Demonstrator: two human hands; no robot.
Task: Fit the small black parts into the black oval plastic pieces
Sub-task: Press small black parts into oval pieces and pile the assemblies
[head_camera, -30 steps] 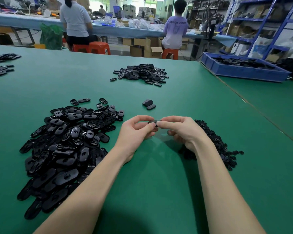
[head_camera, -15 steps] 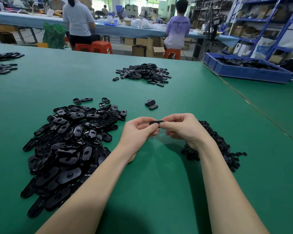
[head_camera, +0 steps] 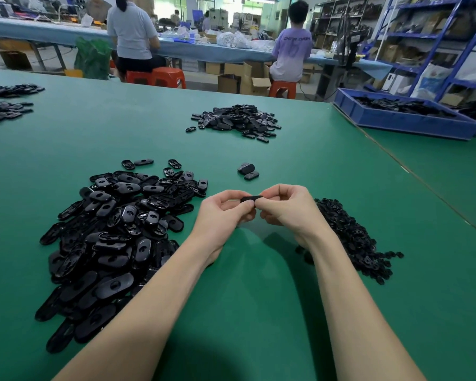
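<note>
Lying left of the left hand [head_camera: 222,215]: heap of oval pieces [head_camera: 113,240] on green desk [head_camera: 259,312]. Both hands, fingers curled, pinch one oval piece [head_camera: 250,199] between them above the desk. Right hand [head_camera: 286,207]. Just right of it: heap of small black parts [head_camera: 352,237].

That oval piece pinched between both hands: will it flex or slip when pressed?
The oval piece looks like rigid moulded plastic, so probably stiff. Its glossy surface, like the pile, may be slippery. The left hand and right hand pinch it by fingertips, suggesting it is light.
</note>
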